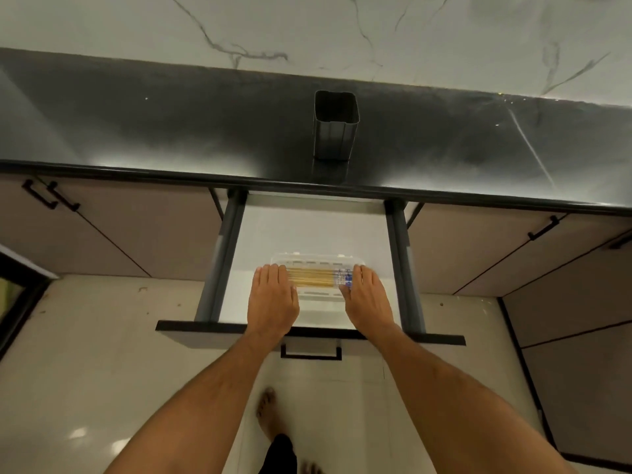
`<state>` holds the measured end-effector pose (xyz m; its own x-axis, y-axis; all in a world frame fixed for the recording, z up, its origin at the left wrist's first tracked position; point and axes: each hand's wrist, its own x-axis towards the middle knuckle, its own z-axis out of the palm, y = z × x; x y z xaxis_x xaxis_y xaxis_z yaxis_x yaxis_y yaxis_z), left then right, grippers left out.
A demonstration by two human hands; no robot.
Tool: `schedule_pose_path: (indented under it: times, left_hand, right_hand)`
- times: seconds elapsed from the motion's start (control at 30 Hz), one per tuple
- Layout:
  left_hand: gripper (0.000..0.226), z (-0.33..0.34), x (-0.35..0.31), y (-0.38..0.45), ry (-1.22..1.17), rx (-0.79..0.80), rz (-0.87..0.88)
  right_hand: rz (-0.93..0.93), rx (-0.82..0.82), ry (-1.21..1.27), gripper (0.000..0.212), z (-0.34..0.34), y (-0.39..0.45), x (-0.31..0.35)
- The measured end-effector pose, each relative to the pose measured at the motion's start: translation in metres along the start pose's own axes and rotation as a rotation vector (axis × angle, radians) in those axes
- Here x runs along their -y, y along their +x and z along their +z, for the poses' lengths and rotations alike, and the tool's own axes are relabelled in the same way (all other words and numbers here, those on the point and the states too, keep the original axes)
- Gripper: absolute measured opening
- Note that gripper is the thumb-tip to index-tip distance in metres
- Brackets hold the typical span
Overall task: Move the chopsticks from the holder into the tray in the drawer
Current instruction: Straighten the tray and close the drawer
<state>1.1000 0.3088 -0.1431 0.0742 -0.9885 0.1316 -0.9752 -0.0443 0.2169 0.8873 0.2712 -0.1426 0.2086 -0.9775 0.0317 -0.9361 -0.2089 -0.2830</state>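
Left hand (273, 295) and right hand (367, 295), fingers straight, flank chopsticks (311, 278) lying in clear tray (309, 260) near drawer (396, 254) front edge; holder (335, 126) looks empty on tabletop (171, 124); risk: nudged tray scattering sticks.

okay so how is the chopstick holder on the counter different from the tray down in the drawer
The holder is dark and opaque; the tray is clear plastic. The holder stands tall and upright on the black counter; the tray lies low and flat in the open drawer. The holder looks empty, while the tray holds the chopsticks lying side by side. Nothing touches the holder; the left hand and right hand rest at the tray's two ends. Both are open-topped containers.
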Motion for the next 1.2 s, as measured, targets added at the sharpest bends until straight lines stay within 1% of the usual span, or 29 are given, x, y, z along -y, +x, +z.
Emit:
schedule_pose_path:
  times: [0.1,0.17,0.33,0.47,0.6,0.77,0.87,0.93,1.0,1.07,1.13,1.2]
  left_hand:
    - [0.040,-0.008,-0.012,-0.032,-0.003,-0.009,0.011]
    - [0.040,-0.013,-0.017,-0.053,-0.010,-0.014,0.015]
    - [0.040,-0.025,-0.021,-0.093,0.025,-0.007,0.028]
    - [0.045,-0.031,-0.019,-0.121,0.042,0.017,0.035]
    - [0.049,-0.031,-0.014,-0.155,0.024,0.026,0.045]
    - [0.050,-0.024,-0.004,-0.189,0.032,0.122,0.074]
    - [0.049,-0.016,-0.003,-0.192,0.040,0.154,0.099]
    - [0.046,-0.009,-0.004,-0.187,0.037,0.167,0.129]
    - [0.040,0.000,-0.005,-0.179,0.015,0.167,0.154]
    - [0.031,0.008,-0.007,-0.172,-0.011,0.179,0.173]
    - [0.030,0.018,-0.007,-0.163,-0.017,0.204,0.194]
    - [0.039,0.028,-0.007,-0.155,-0.033,0.254,0.214]
  right_hand:
    - [-0.016,-0.059,0.022,0.052,-0.008,-0.031,0.004]
    - [-0.034,-0.061,0.003,0.054,-0.011,-0.052,0.007]
    - [-0.045,-0.014,-0.071,0.060,-0.016,-0.094,0.021]
    - [-0.036,0.024,-0.105,0.063,-0.015,-0.125,0.032]
    - [-0.049,0.024,-0.143,0.064,-0.008,-0.163,0.043]
    - [-0.065,0.126,-0.162,0.065,0.010,-0.196,0.051]
    - [-0.075,0.180,-0.168,0.062,0.020,-0.196,0.055]
    - [-0.092,0.180,-0.162,0.055,0.025,-0.188,0.058]
    - [-0.129,0.158,-0.160,0.037,0.031,-0.179,0.057]
    - [-0.155,0.186,-0.178,0.023,0.038,-0.169,0.057]
    - [-0.173,0.221,-0.178,0.024,0.046,-0.158,0.057]
    - [-0.176,0.247,-0.149,0.032,0.054,-0.147,0.056]
